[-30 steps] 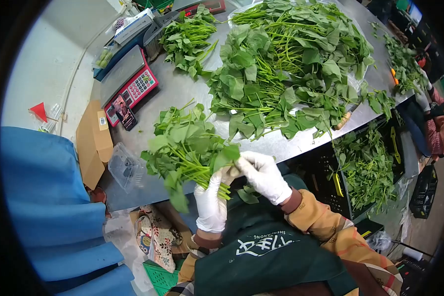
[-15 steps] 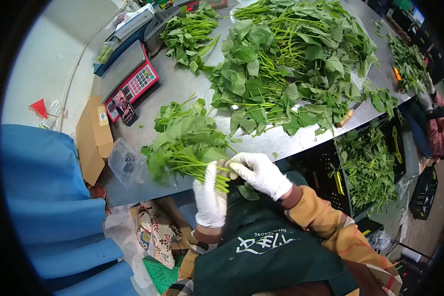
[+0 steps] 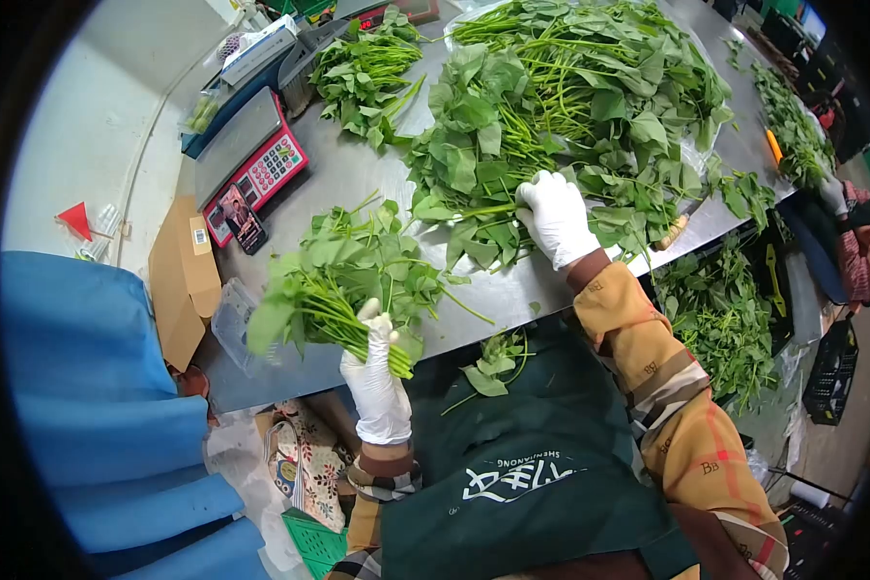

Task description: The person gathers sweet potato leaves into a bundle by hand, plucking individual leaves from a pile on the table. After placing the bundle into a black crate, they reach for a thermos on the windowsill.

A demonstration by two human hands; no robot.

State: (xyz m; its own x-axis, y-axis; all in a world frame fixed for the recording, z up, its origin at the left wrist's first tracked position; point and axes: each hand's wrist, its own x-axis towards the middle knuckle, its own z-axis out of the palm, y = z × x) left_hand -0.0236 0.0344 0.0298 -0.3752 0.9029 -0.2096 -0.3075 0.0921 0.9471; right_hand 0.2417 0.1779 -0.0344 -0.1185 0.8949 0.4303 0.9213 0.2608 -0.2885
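Note:
My left hand (image 3: pixel 377 382), in a white glove, is closed round the stems of a bunch of leafy greens (image 3: pixel 333 309) near the table's front edge. The cut stem ends stick out to the right of my fingers, and the leaves spread to the left. My right hand (image 3: pixel 558 220), gloved too, pinches a few green stems (image 3: pixel 488 210) at the front of the large pile of leafy greens (image 3: pixel 580 87). Other loose greens lie behind the held bunch. A small leafy sprig (image 3: pixel 498 365) rests on my dark apron (image 3: pixel 512 435).
A red scale (image 3: pixel 261 174) with a phone (image 3: pixel 237 220) against it stands left, beside a cardboard box (image 3: pixel 184 280) and a clear plastic tray (image 3: pixel 234 324). Crates of greens (image 3: pixel 720 319) stand right. A co-worker's gloved hand (image 3: pixel 831 193) is at the far right.
My right hand has left the bunch and reached forward and right to the large pile, where it grips stems. My left hand has shifted slightly left with the bunch. A sprig now shows on the apron.

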